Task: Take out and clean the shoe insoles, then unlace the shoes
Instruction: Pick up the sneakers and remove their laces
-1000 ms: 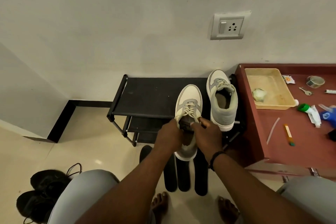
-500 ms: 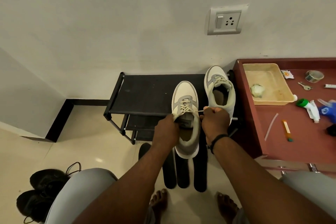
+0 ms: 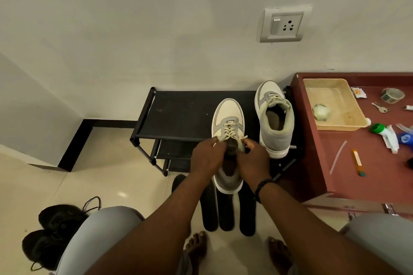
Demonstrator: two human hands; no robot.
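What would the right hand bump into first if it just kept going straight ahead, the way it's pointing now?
Probably the laces and tongue of the held shoe, which the right hand already pinches. Beyond lies the black rack, then the wall, though depth is hard to judge.

We see a laced cream-grey shoe (image 3: pixel 228 118) toe-away on the black rack edge, its mate (image 3: pixel 276 123) beside, black insoles (image 3: pixel 225 212) on the floor.
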